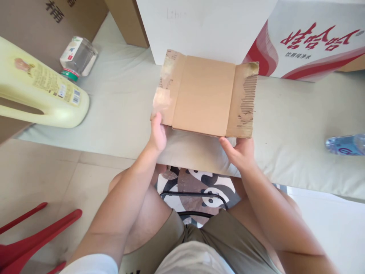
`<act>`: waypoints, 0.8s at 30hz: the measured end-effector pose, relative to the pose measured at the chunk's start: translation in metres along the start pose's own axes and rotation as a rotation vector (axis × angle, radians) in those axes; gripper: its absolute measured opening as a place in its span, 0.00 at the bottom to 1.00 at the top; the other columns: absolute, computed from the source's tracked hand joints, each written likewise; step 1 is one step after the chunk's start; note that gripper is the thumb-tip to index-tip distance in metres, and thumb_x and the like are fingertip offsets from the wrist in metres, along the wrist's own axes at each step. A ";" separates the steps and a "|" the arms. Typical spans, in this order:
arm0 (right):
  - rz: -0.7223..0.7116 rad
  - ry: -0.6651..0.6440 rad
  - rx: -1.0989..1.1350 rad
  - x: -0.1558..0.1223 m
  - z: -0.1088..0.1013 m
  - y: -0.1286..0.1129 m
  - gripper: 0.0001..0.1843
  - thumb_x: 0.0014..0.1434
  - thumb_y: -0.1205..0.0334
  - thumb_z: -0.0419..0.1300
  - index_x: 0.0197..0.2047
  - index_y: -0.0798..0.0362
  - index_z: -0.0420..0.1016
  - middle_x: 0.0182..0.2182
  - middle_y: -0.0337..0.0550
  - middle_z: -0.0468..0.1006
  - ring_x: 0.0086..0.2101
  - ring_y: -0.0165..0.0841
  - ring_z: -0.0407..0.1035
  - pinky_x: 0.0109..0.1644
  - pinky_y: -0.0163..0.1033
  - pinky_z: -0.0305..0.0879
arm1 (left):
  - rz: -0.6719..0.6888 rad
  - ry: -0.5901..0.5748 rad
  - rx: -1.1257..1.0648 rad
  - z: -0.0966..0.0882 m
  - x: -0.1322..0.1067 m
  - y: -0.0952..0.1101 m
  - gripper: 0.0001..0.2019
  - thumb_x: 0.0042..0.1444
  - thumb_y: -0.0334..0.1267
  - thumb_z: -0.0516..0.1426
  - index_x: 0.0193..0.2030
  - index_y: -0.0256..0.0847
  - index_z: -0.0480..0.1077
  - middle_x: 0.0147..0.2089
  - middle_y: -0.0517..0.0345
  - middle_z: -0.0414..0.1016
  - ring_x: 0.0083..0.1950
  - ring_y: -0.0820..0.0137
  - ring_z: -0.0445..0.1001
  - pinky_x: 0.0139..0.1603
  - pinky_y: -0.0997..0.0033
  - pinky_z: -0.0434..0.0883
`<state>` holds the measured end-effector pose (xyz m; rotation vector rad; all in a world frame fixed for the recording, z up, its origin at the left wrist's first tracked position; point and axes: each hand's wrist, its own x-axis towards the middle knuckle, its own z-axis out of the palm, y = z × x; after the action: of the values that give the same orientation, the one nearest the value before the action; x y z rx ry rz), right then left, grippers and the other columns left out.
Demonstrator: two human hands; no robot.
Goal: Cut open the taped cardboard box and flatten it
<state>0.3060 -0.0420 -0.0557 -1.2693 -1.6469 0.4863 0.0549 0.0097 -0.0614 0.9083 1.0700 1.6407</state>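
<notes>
beyond the person's olive shorts (239,239), both bare hands are gripping: the left hand (158,134) is pinching the near left corner of a cardboard piece (199,118), thumb on top, and the right hand (242,153) is holding the near edge toward the right. the piece is sitting in front of the person, over a cloth-covered surface (119,99), its middle panel (207,83) lying flat and its two side flaps spreading outward. judging from this, the lifting and opening out are looking done, while neither hand is yet letting go. the left flap (171,85) is showing a pale, shiny patch (162,99), perhaps tape, and the right flap (243,102) is baring torn ridges. most fingers are hiding underneath, so their pressure is hard to judge, and whether the far edge is resting on anything is not showing. farther out, the frame is cutting off a water bottle (346,145) at the right and a yellow jug (42,87) at the left. behind the cardboard, a white box (205,34) is bearing faint handwriting (176,14), too pale for reading surely, its top running out of view.
</notes>
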 end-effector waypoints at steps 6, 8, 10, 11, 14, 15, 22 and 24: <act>0.146 0.126 0.190 -0.002 0.002 0.000 0.25 0.65 0.37 0.59 0.48 0.49 0.82 0.43 0.51 0.85 0.50 0.47 0.80 0.59 0.54 0.76 | 0.084 0.044 0.107 -0.004 -0.006 0.002 0.38 0.48 0.80 0.54 0.41 0.45 0.75 0.49 0.47 0.80 0.74 0.51 0.66 0.71 0.54 0.68; 0.239 0.192 0.246 -0.002 0.004 0.004 0.24 0.63 0.38 0.61 0.46 0.50 0.82 0.43 0.51 0.85 0.51 0.47 0.80 0.60 0.53 0.75 | 0.098 0.017 0.085 -0.004 -0.008 0.003 0.36 0.47 0.80 0.54 0.36 0.45 0.74 0.38 0.49 0.78 0.67 0.50 0.72 0.64 0.55 0.73; 0.325 0.240 0.343 -0.001 0.006 0.007 0.23 0.61 0.39 0.65 0.46 0.51 0.82 0.45 0.50 0.85 0.54 0.47 0.78 0.64 0.54 0.73 | 0.077 -0.012 0.059 -0.004 -0.009 0.006 0.35 0.48 0.80 0.54 0.29 0.45 0.70 0.25 0.53 0.68 0.55 0.51 0.79 0.51 0.58 0.77; 0.354 0.260 0.402 -0.001 0.007 0.007 0.23 0.60 0.40 0.66 0.47 0.51 0.82 0.45 0.49 0.85 0.55 0.47 0.78 0.65 0.54 0.71 | 0.050 -0.025 0.049 -0.004 -0.009 0.007 0.35 0.49 0.80 0.53 0.26 0.45 0.68 0.21 0.55 0.62 0.47 0.53 0.80 0.43 0.61 0.77; 0.396 0.294 0.549 0.001 0.009 0.003 0.22 0.58 0.44 0.68 0.48 0.50 0.82 0.44 0.45 0.85 0.55 0.44 0.77 0.67 0.52 0.70 | -0.049 -0.026 0.031 -0.004 -0.006 0.016 0.37 0.58 0.77 0.44 0.21 0.44 0.63 0.16 0.59 0.53 0.25 0.65 0.71 0.23 0.69 0.65; 0.403 0.315 0.582 0.002 0.009 0.000 0.21 0.57 0.46 0.68 0.48 0.50 0.82 0.43 0.44 0.85 0.54 0.44 0.78 0.66 0.52 0.71 | -0.080 -0.011 0.024 -0.004 -0.004 0.019 0.38 0.62 0.75 0.40 0.21 0.44 0.63 0.16 0.59 0.53 0.20 0.69 0.65 0.20 0.70 0.60; 0.516 0.463 0.800 0.015 -0.001 -0.022 0.18 0.44 0.54 0.65 0.41 0.49 0.82 0.42 0.41 0.85 0.53 0.45 0.78 0.63 0.51 0.74 | -0.153 0.138 0.097 -0.010 0.013 0.026 0.19 0.63 0.51 0.59 0.25 0.42 0.69 0.21 0.63 0.65 0.21 0.76 0.63 0.23 0.75 0.60; 0.532 0.440 0.845 0.019 -0.005 -0.027 0.21 0.42 0.55 0.64 0.41 0.49 0.82 0.42 0.42 0.85 0.54 0.48 0.78 0.63 0.53 0.74 | -0.147 0.089 0.172 -0.015 0.016 0.018 0.13 0.54 0.47 0.69 0.30 0.42 0.72 0.27 0.62 0.71 0.29 0.74 0.71 0.29 0.76 0.67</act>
<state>0.2966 -0.0366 -0.0246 -1.0293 -0.5873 1.0091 0.0308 0.0178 -0.0481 0.8516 1.3246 1.4964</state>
